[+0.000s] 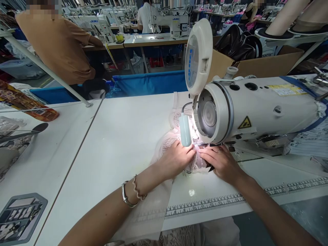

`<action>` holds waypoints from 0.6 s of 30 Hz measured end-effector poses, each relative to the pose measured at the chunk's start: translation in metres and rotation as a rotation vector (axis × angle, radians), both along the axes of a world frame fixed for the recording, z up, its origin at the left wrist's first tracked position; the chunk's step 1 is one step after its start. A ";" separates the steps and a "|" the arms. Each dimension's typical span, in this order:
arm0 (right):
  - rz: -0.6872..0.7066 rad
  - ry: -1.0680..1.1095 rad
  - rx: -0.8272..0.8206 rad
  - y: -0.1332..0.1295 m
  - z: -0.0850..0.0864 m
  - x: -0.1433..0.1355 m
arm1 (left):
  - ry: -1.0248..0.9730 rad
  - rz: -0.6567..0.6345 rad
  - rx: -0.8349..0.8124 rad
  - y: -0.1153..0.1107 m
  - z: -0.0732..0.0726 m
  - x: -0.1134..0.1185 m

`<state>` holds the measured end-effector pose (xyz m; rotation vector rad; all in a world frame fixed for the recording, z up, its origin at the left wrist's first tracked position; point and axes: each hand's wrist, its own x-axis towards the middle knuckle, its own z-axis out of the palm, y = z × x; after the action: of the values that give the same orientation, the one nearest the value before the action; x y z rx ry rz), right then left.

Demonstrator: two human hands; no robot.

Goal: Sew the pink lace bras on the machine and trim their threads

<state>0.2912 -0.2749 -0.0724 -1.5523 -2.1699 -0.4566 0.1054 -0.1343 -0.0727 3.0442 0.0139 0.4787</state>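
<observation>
Pale pink lace fabric (166, 140) lies under the head of a white sewing machine (266, 106), lit brightly near the needle area. My left hand (175, 157) presses the lace from the left, fingers close together, their tips beside a small pale-blue lamp (185, 131). From the right, my right hand (221, 162) pinches the fabric edge by the needle area. A dark pointed object (211, 168) shows under that hand; its kind is unclear. The machine's head hides the needle and some fingertips.
A printed ruler strip (205, 206) runs along the front table edge. Left are a metal parts tray (42, 201), a thin white pole (48, 66) and a brown-patterned bottle (28, 102). Behind the table hangs blue cloth (151, 83); a co-worker (53, 48) sits beyond. A cardboard box (271, 65) stands behind the machine.
</observation>
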 end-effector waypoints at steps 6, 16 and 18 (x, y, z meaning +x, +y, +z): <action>-0.064 0.006 -0.029 -0.001 -0.001 0.000 | -0.031 0.003 0.032 0.000 0.001 0.001; -0.020 0.006 0.023 -0.002 -0.002 0.002 | -0.056 0.007 0.094 -0.005 0.000 0.000; -0.041 0.007 0.005 -0.002 -0.003 0.003 | -0.073 0.004 0.115 -0.008 0.000 0.000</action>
<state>0.2944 -0.2766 -0.0757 -1.5954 -2.1338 -0.4687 0.1054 -0.1421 -0.0725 3.1370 -0.0115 0.6109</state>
